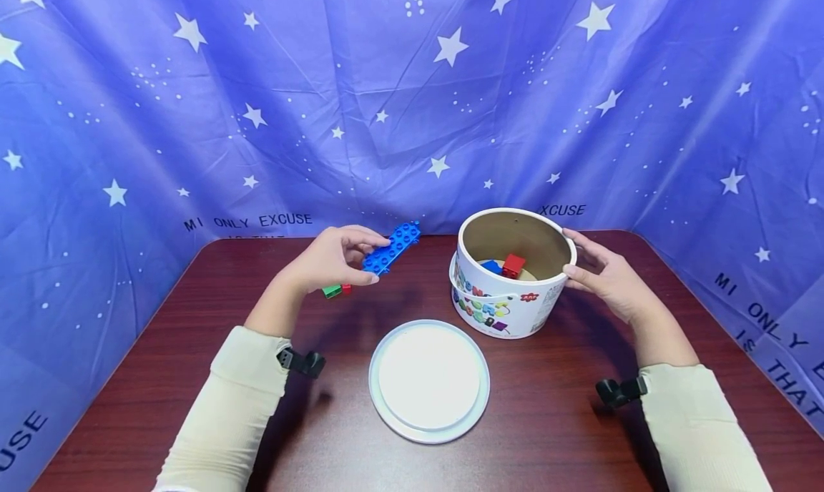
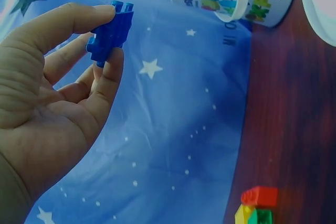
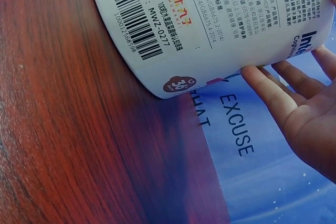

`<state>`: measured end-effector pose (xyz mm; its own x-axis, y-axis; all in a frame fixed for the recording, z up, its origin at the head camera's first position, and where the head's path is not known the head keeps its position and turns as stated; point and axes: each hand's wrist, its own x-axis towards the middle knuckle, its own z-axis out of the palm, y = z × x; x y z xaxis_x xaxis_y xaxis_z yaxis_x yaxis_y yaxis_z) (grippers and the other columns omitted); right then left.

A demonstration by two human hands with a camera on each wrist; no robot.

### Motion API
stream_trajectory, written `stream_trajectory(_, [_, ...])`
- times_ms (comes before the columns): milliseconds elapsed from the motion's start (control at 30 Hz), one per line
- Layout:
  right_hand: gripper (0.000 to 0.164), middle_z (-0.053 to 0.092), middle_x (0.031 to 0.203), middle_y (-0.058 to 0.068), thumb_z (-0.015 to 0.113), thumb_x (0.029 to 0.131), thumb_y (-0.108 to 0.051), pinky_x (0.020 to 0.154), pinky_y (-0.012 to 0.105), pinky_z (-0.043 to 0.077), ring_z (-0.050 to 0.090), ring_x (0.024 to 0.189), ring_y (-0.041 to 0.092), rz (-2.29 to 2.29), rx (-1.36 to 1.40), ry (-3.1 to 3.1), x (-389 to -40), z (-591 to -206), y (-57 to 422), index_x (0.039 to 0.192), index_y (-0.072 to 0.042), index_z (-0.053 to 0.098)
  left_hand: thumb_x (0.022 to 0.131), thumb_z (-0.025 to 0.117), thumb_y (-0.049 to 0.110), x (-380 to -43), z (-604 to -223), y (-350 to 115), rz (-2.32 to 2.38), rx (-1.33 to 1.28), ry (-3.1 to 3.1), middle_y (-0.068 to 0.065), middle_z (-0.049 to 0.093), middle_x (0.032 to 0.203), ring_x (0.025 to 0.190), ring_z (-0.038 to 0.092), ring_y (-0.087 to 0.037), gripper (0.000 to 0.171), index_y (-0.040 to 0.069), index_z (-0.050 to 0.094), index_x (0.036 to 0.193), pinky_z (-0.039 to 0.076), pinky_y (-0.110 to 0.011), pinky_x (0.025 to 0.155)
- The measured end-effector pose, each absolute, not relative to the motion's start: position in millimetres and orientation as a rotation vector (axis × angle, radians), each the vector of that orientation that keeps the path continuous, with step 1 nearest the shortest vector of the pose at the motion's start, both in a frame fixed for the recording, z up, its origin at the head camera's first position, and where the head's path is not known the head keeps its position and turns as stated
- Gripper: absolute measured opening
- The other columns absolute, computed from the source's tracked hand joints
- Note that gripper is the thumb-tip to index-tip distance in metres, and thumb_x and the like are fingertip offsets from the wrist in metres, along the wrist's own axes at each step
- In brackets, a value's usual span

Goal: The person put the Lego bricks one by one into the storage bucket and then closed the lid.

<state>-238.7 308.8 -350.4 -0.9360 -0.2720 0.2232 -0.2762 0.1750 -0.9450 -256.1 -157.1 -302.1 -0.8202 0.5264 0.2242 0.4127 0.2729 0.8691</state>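
While your left hand (image 1: 325, 259) is pinching: thumb and fingertips are gripping the blue block (image 1: 394, 249), which is hanging tilted above the table (image 1: 515, 420), left of the bucket (image 1: 543, 310).
Blue block's feel: it is looking like hard studded plastic, so you are probably handling something light, stiff, smooth and not fragile.
Blue block's hold: its long edges are likely offering you the surest pinch; the studs are breaking up the broad face.
Right hand (image 1: 605, 277): its fingers are extending, not curling, and are touching the bucket at its rim.
Bucket: it is holding a red block (image 1: 513, 265) and a blue piece (image 1: 491, 267); its rim is probably giving the best handhold.
White lid (image 1: 429, 375): it is lying flat, nearer you.
Green block (image 1: 332, 291): it is resting near a small red block (image 1: 347, 289).
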Motion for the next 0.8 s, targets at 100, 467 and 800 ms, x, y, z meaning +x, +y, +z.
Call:
stream_trajectory(100, [0.067,0.04,0.137,0.019,0.06,0.095,-0.002,0.084,0.031,0.055,0.057,0.111,0.009,1.928,0.558,-2.41,-238.9,-350.3,309.0,0.154,-0.006,0.027,0.069,0.083,-0.003,-257.8,-297.1,-148.9,1.579,0.926,2.409,-0.013,0.062,0.117,0.096,0.061,-0.027,0.054,-0.001,0.067,0.12,0.057,-0.031,0.077])
stream_trajectory(467, [0.067,0.038,0.138,0.022,0.059,0.096,-0.002,0.084,0.031,0.055,0.057,0.111,0.009,1.903,0.544,-2.437,-239.6,-349.9,308.4,0.154,-0.007,0.026,0.07,0.083,0.001,-268.7,-277.8,-112.6,1.419,1.05,2.476,-0.007,0.065,0.117,0.097,0.062,-0.025,0.05,0.004,0.07,0.118,0.056,-0.033,0.081])
stream_trajectory(800, [0.068,0.035,0.143,0.023,0.06,0.096,-0.004,0.084,0.031,0.055,0.056,0.113,0.008,1.924,0.54,-2.433,-240.1,-350.5,309.2,0.154,-0.007,0.026,0.07,0.084,0.003,-275.6,-259.8,-78.5,1.305,1.068,2.453,-0.007,0.063,0.119,0.098,0.064,-0.022,0.051,0.005,0.07,0.119,0.057,-0.03,0.076])
